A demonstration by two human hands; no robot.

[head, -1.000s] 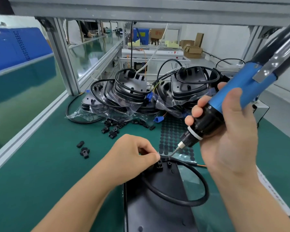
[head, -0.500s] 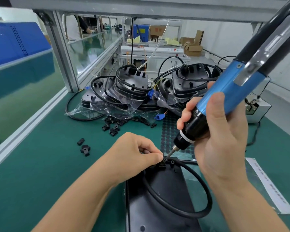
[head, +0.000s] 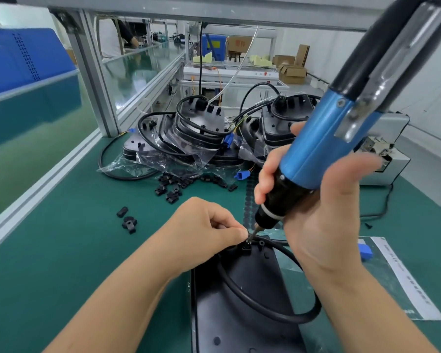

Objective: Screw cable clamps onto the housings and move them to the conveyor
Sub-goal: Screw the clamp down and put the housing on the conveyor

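We work on a green bench mat (head: pixel 61 263), with the glossy green conveyor belt (head: pixel 23 138) running along its left side, so finished pieces only need to go left. At the far middle sits a heap of black plastic housings with coiled cables in clear bags (head: pixel 201 138), waiting their turn. The flat black plastic housing (head: pixel 239 314) we are fitting lies near and centre, its thick black cable (head: pixel 265 309) looping over it. Our right hand (head: pixel 323 225) wraps its fingers round the blue-and-black electric screwdriver (head: pixel 323 149), tilted so the bit meets the small black cable clamp (head: pixel 247 247) at the housing's far edge. Our left hand (head: pixel 204 233) curls in, thumb and fingertip pinching at the clamp, probably to keep it from turning under the bit. Loose black clamps (head: pixel 175 189) lie scattered within reach, 2 more (head: pixel 127 220) further left.

The screw itself is hidden under the bit. The housing's near end is cut off.
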